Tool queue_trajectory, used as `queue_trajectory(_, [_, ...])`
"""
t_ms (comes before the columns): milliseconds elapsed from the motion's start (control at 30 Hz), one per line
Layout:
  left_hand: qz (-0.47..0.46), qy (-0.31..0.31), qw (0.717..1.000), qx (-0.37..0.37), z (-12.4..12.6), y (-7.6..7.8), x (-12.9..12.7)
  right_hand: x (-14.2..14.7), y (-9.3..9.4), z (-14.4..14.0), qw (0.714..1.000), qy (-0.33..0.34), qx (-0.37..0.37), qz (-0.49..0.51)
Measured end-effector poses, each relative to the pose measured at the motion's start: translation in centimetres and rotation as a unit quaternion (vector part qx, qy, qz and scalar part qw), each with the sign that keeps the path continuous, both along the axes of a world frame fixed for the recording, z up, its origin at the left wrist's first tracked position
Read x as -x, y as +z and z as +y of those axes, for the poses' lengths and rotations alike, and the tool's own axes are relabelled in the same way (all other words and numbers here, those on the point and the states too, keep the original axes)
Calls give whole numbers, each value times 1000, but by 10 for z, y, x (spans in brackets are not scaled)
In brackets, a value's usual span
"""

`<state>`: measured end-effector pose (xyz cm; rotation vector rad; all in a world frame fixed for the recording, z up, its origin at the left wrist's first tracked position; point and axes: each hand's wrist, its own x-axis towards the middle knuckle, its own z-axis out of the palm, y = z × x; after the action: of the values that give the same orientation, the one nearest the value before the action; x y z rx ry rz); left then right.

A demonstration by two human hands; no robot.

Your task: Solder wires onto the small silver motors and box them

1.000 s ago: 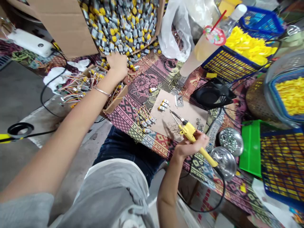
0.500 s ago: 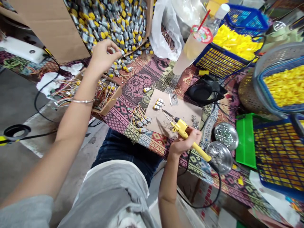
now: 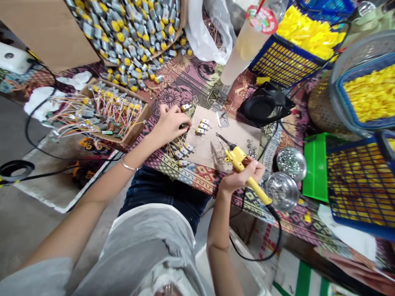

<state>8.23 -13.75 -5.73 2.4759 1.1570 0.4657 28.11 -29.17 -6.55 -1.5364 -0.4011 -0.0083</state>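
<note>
Hands: left [image 3: 169, 123] on small motors [image 3: 202, 126], right [image 3: 243, 177] around soldering iron [image 3: 239, 161].

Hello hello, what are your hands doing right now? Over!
Right hand grips yellow soldering iron. Left hand rests by small motors at cardboard mat edge. Wired motors lie close beside.

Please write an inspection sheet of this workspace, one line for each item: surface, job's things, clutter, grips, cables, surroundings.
Surface: patterned cloth with a cardboard mat on top.
Job's things: yellow soldering iron; small motors lined up on the mat.
Clutter: box of motors, tray of wired motors, iced drink, baskets of yellow parts, two solder tins.
Grips: left hand at the mat's edge by the motors; right hand grips the iron.
Cables: iron's black cord; black cable on the floor.
Surroundings: concrete floor.
</note>
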Motion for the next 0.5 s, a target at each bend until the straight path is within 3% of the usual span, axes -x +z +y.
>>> queue_trajectory(133, [-28, -47, 998, 8, 4, 1, 3, 2, 1, 0, 1000, 13, 13, -6])
queue_trajectory(333, [-11, -48, 999, 24, 4, -4, -3, -3, 19, 12, 999, 34, 8, -14])
queue_trajectory(500, [-60, -73, 995, 32, 3, -8, 5, -13, 29, 25, 999, 39, -15, -25])
